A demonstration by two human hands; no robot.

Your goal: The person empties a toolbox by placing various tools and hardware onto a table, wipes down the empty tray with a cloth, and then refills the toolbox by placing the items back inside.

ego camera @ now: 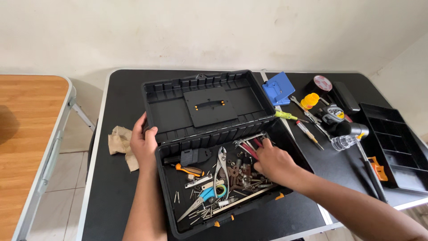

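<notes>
An open black toolbox sits on a black table, its lid laid back flat. My left hand grips the box's left side at the hinge corner. Inside the box, my right hand reaches among the tools, fingers on red-handled pliers near the back right. The box also holds silver pliers, blue-handled pliers, an orange-and-black screwdriver and several loose nails, screws and rusty bits. Whether the fingers close around the red handles is hidden.
To the right lie a blue plastic part, a yellow-green screwdriver, a tape measure, a hammer, a tape roll and a black tray insert. A brown rag lies left. A wooden table stands at far left.
</notes>
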